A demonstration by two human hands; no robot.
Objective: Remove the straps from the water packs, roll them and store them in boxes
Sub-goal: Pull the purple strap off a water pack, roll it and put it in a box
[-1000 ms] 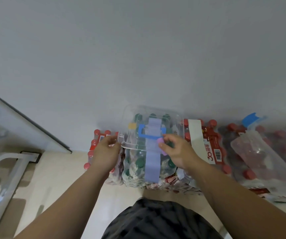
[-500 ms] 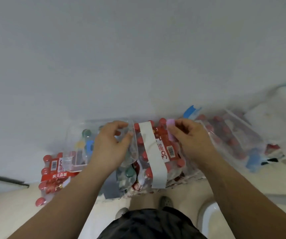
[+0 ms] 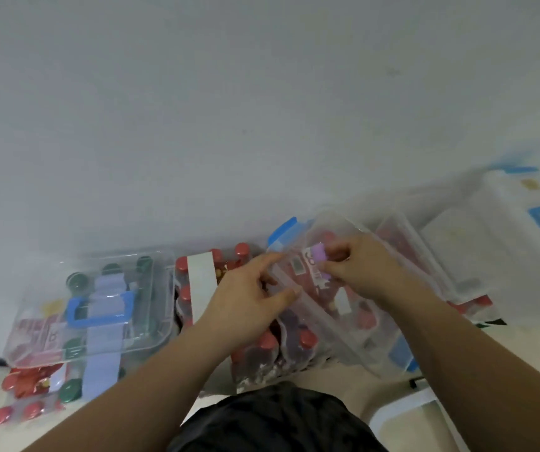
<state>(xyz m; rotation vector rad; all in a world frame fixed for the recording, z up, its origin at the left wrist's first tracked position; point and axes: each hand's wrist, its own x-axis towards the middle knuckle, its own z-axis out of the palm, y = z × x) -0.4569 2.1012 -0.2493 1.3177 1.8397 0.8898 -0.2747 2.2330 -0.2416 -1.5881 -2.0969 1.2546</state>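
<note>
Shifting right: right hand (image 3: 364,272) brings its pinched lilac strap roll (image 3: 319,256) to the clear box (image 3: 356,340), left hand (image 3: 249,298) loose-fingered at its rim; storing looks next.

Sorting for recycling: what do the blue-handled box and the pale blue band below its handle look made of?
Box: clear, rigid-looking plastic, glossy; bottle caps show through it. Band: matte, flat, no shine; perhaps fabric or soft plastic, too blurred to tell.

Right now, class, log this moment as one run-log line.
right hand: pinches rolled purple strap at clear box | left hand: at box rim, grip unclear | white strap: on pack
</note>
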